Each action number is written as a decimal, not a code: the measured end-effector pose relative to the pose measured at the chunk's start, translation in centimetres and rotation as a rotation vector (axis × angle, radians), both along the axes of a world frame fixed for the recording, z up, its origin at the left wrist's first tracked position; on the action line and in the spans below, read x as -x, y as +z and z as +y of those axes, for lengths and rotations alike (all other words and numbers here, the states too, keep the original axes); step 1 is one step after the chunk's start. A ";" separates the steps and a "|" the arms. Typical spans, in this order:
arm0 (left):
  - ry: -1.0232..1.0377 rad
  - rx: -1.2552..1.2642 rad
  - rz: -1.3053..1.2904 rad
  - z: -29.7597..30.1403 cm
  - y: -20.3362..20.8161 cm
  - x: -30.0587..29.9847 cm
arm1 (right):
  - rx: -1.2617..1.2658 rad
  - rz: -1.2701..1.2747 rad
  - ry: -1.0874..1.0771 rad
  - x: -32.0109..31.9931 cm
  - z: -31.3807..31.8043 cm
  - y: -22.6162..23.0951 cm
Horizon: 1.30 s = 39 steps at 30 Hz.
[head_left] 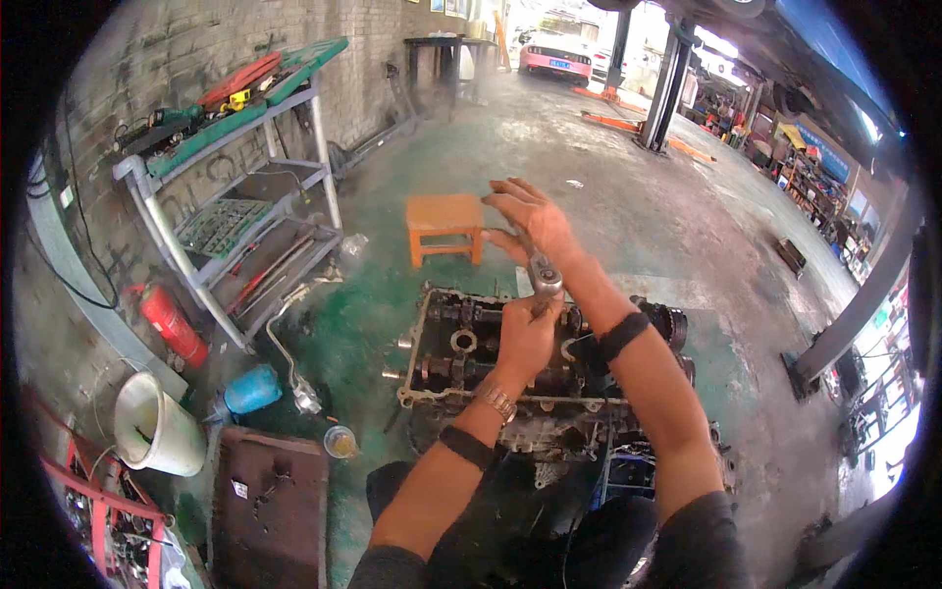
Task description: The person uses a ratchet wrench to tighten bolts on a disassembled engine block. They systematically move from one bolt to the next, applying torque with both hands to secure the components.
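Note:
A ratchet wrench (546,276) stands over an engine cylinder head (461,378), its round metal head uppermost in view. Just beneath that round head, my left hand (528,339) is closed around the tool; what the fist covers is hidden. My right hand (538,222) is at the handle, which runs up against the palm, with the fingers stretched out and apart. A watch and a black band are on my left arm, another black band on the right. Dark, oily shafts and round openings show in the cylinder head below.
An orange wooden stool (444,226) stands beyond the engine. To the left are a tool rack (324,177), a red fire extinguisher (175,326), a white bucket (147,432), a blue container (252,391), a small cup (340,442) and a brown tray (270,530). Lift posts (670,88) rise at right.

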<state>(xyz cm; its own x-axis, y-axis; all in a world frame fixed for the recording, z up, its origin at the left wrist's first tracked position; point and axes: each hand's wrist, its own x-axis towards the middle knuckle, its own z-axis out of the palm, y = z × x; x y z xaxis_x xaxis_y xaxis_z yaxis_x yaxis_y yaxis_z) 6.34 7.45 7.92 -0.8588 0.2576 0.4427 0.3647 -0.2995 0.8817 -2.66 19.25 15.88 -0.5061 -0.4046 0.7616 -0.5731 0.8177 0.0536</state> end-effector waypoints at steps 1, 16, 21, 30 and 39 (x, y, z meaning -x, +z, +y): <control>0.006 -0.056 -0.005 0.1 -0.1 -0.1 | 0.031 0.002 0.026 0.1 -0.6 -0.4; 0.132 0.025 -0.012 0.9 -1.4 0.0 | -0.068 0.015 -0.534 -11.3 4.1 0.8; 0.162 -0.093 -0.023 1.6 -0.9 -0.4 | -0.135 -0.154 -0.606 -22.3 2.4 2.2; 0.110 0.031 0.076 1.1 -1.3 0.5 | -0.369 -0.359 -0.317 -30.3 -4.6 4.1; 0.036 -0.060 0.068 1.3 -2.0 0.5 | -0.283 -0.427 -0.474 -28.0 -0.3 5.9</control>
